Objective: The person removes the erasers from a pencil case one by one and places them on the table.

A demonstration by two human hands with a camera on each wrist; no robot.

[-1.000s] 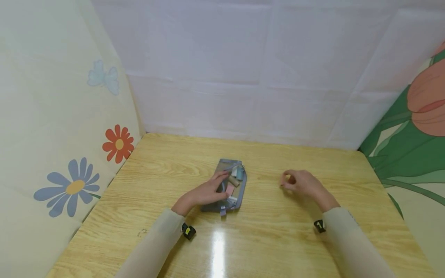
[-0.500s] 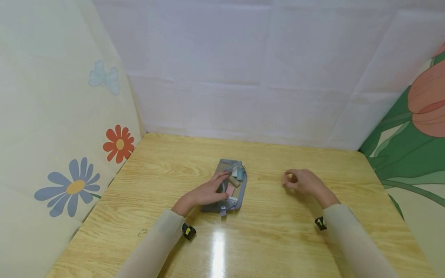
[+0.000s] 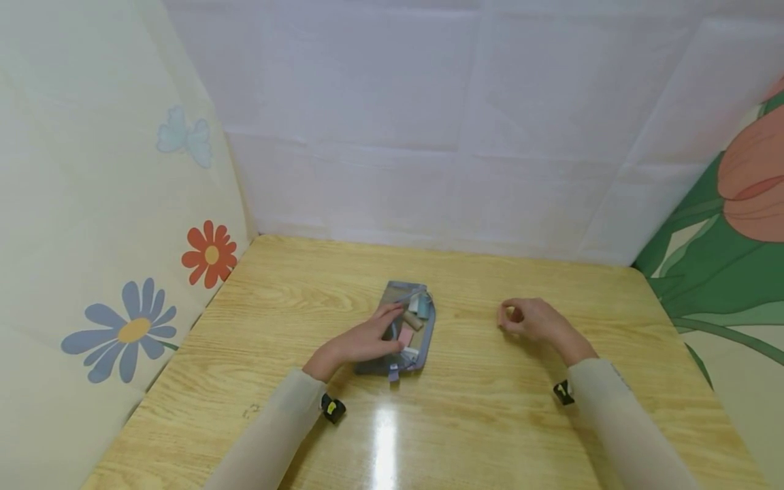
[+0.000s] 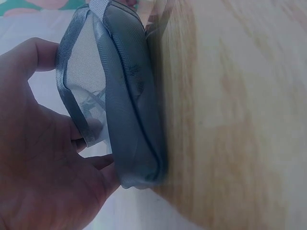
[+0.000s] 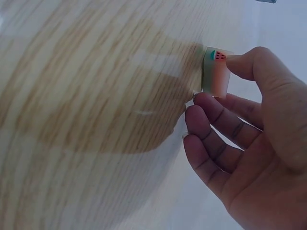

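A grey-blue mesh pouch point(image 3: 392, 292) lies on the table, its clear side showing several small blue, brown, pink and white pieces inside. My left hand point(image 3: 361, 340) holds it at the left side, thumb and fingers spread apart along the opening. In the left wrist view, a fingertip point(image 4: 96, 127) shows through the mesh flap point(image 4: 84, 67). Off to the right, my right hand point(image 3: 535, 323) pinches a small pink and green eraser point(image 5: 218, 76) with a watermelon print between thumb and fingers. The eraser stands right at the tabletop, mostly hidden by the hand in the head view.
The wood-grain table point(image 3: 294, 286) has rounded back corners. A white cloth point(image 3: 367, 136) hangs behind it, with flower-printed cloths point(image 3: 79, 224) at left and right. Both wrists wear black bands point(image 3: 333, 408). A light reflection crosses the front of the tabletop.
My right hand has shifted very slightly to the right over the first half second and then stayed put. The left hand and the pouch have hardly moved.
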